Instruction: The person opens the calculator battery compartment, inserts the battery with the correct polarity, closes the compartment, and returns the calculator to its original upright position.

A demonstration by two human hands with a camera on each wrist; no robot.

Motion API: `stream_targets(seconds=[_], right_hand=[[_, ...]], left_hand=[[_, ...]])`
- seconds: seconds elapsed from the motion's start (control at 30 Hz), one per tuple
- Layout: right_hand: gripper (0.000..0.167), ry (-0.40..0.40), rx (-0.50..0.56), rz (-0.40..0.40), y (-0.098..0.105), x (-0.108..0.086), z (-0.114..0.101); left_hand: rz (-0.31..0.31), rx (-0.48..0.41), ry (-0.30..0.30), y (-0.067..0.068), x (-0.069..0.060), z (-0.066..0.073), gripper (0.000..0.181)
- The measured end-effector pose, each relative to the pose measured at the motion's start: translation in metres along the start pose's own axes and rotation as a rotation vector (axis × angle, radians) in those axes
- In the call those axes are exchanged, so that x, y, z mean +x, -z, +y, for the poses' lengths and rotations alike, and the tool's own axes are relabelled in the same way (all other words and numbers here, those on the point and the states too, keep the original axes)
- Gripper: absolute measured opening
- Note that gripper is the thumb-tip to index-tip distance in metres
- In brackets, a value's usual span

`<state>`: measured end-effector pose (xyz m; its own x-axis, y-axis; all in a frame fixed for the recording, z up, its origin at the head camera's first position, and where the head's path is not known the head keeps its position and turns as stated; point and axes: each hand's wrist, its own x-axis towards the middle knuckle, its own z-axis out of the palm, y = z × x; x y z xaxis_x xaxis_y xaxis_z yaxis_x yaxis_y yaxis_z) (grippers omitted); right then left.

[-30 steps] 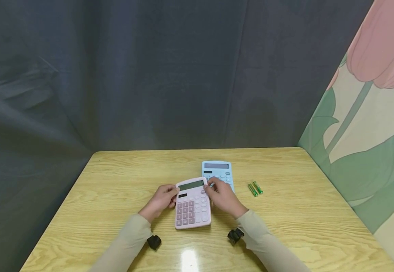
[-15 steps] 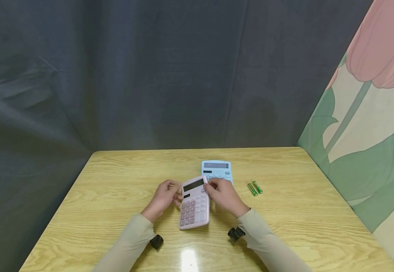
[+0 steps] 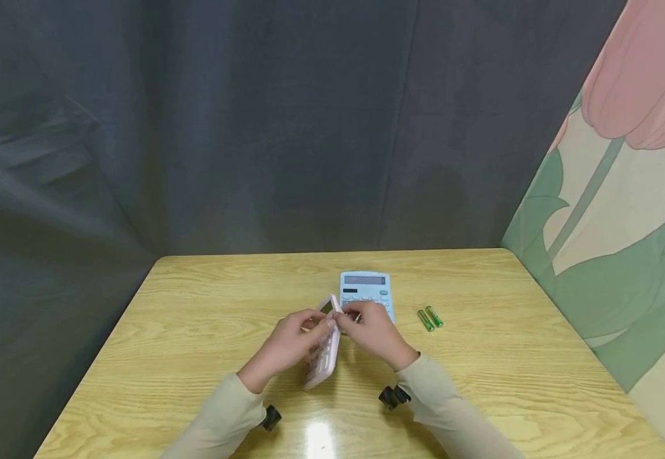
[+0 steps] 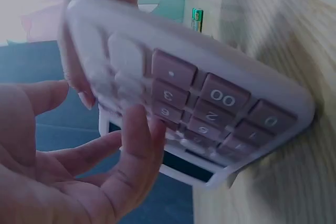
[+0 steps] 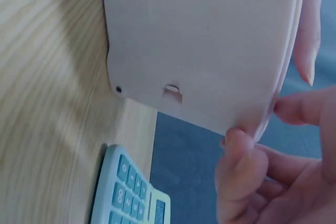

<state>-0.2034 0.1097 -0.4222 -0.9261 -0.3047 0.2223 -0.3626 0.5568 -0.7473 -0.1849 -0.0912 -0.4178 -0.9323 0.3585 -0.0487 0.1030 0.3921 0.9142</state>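
Note:
A pink calculator [image 3: 325, 360] stands tilted on the table, turned nearly edge-on. My right hand [image 3: 375, 335] pinches its upper right edge between thumb and fingers. In the right wrist view the back [image 5: 194, 40] shows, with a small latch slot and dark round feet. My left hand [image 3: 289, 341] reaches across the front, its fingertips close to the right hand's. The left wrist view has my left hand [image 4: 79, 182] with thumb apart and loosely bent fingers over the keys [image 4: 176, 69]; whether they touch is unclear.
Behind the right hand lies a light blue calculator [image 3: 365, 288], partly covered. Two green batteries, one [image 3: 426, 320] beside the other [image 3: 434, 317], lie to the right on the wooden table [image 3: 194, 306]. A dark curtain [image 3: 286, 127] hangs behind the table.
The pink calculator has turned from facing up to nearly edge-on, its back towards the right. My left hand has let go of its left edge and moved right across its front; my right hand keeps its pinch.

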Motion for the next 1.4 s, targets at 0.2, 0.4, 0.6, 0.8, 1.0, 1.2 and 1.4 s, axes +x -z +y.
stream_targets(seconds=[0.2, 0.4, 0.6, 0.8, 1.0, 1.2, 1.4], right_hand=[[0.029, 0.090, 0.000, -0.042, -0.004, -0.001, -0.005], [0.044, 0.154, -0.023, -0.116, -0.010, 0.000, -0.004], [0.038, 0.169, -0.053, -0.093, -0.019, 0.000, 0.000], [0.028, 0.168, -0.115, -0.069, -0.024, 0.000, 0.003], [0.015, 0.174, -0.179, -0.059, -0.029, -0.001, 0.005], [0.006, 0.243, -0.245, -0.031, -0.033, -0.001, 0.007], [0.008, 0.261, -0.332, -0.032, -0.039, 0.001, 0.009]], left_hand=[[0.014, -0.004, 0.030, 0.005, -0.003, -0.002, 0.060], [0.042, -0.069, 0.038, 0.010, -0.006, -0.010, 0.057], [0.081, -0.130, 0.043, 0.014, -0.011, -0.012, 0.053], [0.080, -0.178, 0.041, 0.017, -0.014, -0.016, 0.061], [0.087, -0.174, 0.025, 0.020, -0.020, -0.023, 0.067], [0.088, -0.132, -0.024, 0.022, -0.020, -0.037, 0.059], [0.126, -0.037, -0.018, 0.020, -0.015, -0.057, 0.057]])
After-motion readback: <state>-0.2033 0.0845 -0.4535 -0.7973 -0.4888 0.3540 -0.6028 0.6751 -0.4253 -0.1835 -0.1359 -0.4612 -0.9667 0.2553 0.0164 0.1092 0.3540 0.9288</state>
